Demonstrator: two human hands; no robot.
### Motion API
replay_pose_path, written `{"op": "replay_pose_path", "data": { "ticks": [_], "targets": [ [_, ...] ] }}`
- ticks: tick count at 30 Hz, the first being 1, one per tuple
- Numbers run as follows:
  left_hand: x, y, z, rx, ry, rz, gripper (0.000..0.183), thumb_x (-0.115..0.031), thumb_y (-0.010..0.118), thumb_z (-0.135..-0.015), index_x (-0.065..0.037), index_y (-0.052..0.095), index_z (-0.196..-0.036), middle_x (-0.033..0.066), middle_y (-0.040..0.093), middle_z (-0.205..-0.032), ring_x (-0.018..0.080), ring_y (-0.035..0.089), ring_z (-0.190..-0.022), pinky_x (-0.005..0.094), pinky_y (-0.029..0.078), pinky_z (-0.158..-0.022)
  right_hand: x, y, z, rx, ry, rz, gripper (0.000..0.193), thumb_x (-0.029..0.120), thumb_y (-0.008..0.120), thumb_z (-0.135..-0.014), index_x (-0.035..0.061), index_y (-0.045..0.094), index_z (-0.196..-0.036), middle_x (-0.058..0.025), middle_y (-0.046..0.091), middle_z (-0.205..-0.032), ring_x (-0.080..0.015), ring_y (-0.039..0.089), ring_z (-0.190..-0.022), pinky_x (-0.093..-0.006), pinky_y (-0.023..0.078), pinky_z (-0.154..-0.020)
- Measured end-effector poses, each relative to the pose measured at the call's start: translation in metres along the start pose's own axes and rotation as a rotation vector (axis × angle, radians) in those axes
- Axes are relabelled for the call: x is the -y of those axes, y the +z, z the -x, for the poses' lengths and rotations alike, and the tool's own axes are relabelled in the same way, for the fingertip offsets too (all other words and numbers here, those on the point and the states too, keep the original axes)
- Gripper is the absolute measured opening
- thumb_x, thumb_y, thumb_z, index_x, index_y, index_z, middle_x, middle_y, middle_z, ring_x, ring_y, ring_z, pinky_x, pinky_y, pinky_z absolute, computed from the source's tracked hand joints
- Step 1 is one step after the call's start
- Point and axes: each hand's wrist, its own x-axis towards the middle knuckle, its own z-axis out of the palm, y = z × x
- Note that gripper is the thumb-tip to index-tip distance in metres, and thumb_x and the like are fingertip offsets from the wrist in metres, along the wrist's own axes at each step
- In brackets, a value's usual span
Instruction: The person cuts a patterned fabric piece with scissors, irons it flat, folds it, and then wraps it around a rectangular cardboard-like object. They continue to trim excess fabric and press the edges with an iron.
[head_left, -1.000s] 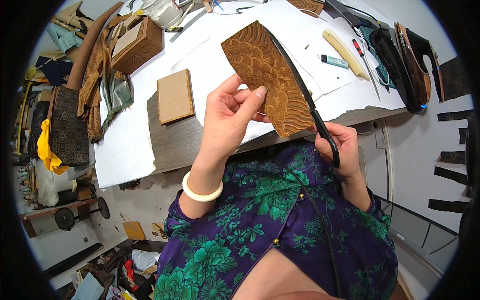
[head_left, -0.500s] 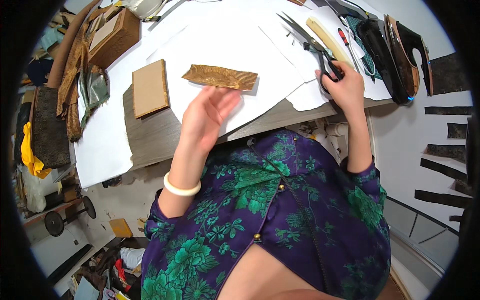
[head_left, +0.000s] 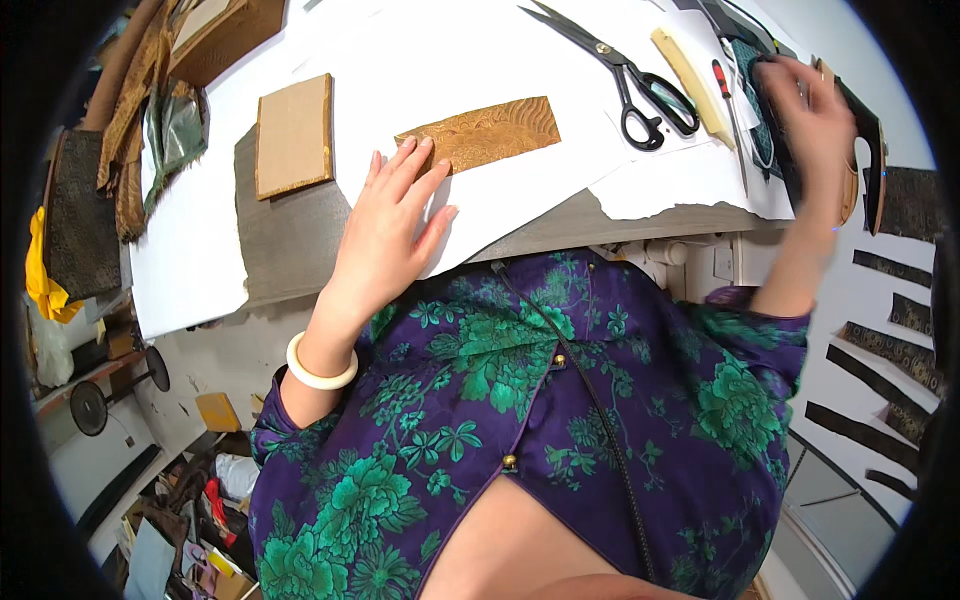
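A strip of golden-brown patterned fabric or leather lies on white paper near the front of the table. My left hand rests over its left end, fingers stretched out and fingertips on it. On the right, my right hand is raised over a long black object, beside a dark green mat. Motion smears its fingers, so I cannot tell whether they hold anything. Large black-handled scissors lie on the paper between the hands, touched by neither.
A cream curved strip and a red-handled screwdriver lie right of the scissors. A brown-edged board is left of my left hand. A wooden block and draped material stand farther left. Dark strips hang on the right.
My right hand has let go of the scissors, which now lie on the paper, and moved right. My left hand has turned palm down onto the brown strip, which now lies flat.
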Motion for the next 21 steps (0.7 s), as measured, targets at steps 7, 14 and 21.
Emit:
{"op": "replay_pose_path", "data": {
  "ticks": [7, 14, 21],
  "targets": [
    [0.0, 0.007, 0.029, -0.178, -0.054, 0.176, 0.037, -0.009, 0.073, -0.087, -0.001, 0.064, -0.122, 0.0212, 0.055, -0.138, 0.0395, 0.049, -0.135, 0.0555, 0.035, -0.117, -0.221, -0.05, -0.043, 0.326, 0.621, 0.21, 0.088, 0.082, 0.067, -0.073, -0.0018, 0.072, -0.1, -0.0124, 0.069, -0.088, -0.0217, 0.065, -0.083, -0.0365, 0.051, -0.082],
    [0.0, 0.012, 0.044, -0.29, -0.067, 0.174, 0.026, -0.007, 0.074, -0.082, -0.001, 0.067, -0.107, 0.0174, 0.062, -0.119, 0.037, 0.06, -0.119, 0.056, 0.04, -0.113, -0.125, -0.068, -0.045, 0.07, 0.438, 0.24, 0.068, 0.069, 0.077, -0.076, 0.0036, 0.077, -0.094, -0.0072, 0.068, -0.072, -0.0151, 0.061, -0.067, -0.0317, 0.051, -0.07],
    [-0.002, 0.016, 0.049, -0.485, -0.165, 0.251, 0.026, 0.0, 0.07, -0.081, 0.0, 0.067, -0.107, 0.0178, 0.063, -0.12, 0.0369, 0.061, -0.117, 0.0505, 0.046, -0.107, 0.102, -0.084, -0.06, 0.214, -0.584, -0.377, 0.039, 0.036, 0.073, -0.093, 0.009, 0.069, -0.122, -0.0164, 0.073, -0.091, -0.0094, 0.069, -0.079, -0.0305, 0.054, -0.068]
  ]
}}
